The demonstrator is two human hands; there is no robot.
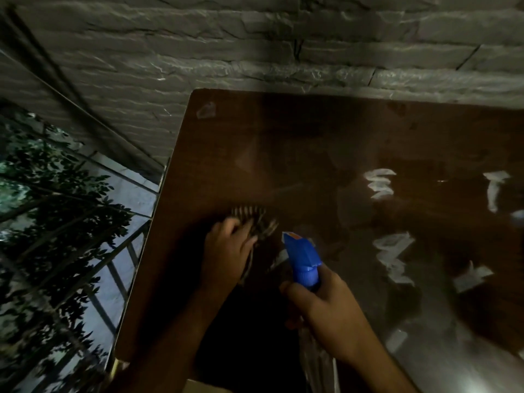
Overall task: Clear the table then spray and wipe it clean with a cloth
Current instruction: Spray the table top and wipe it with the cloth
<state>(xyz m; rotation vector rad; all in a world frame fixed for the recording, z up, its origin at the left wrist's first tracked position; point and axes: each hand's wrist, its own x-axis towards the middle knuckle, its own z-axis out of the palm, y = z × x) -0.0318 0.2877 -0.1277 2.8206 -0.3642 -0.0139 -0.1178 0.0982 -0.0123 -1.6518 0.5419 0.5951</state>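
Of the two hands, the left lies palm-down with fingers spread, the right curls closed, both arms extended forward.

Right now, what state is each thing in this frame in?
Left hand: pressing the cloth on the table.
Striped cloth: bunched under the left hand, blurred.
Right hand: gripping the spray bottle's neck.
Spray bottle: held above the table, blue nozzle pointing away from the person.
Brown table: glossy, with white streaks on its right half.
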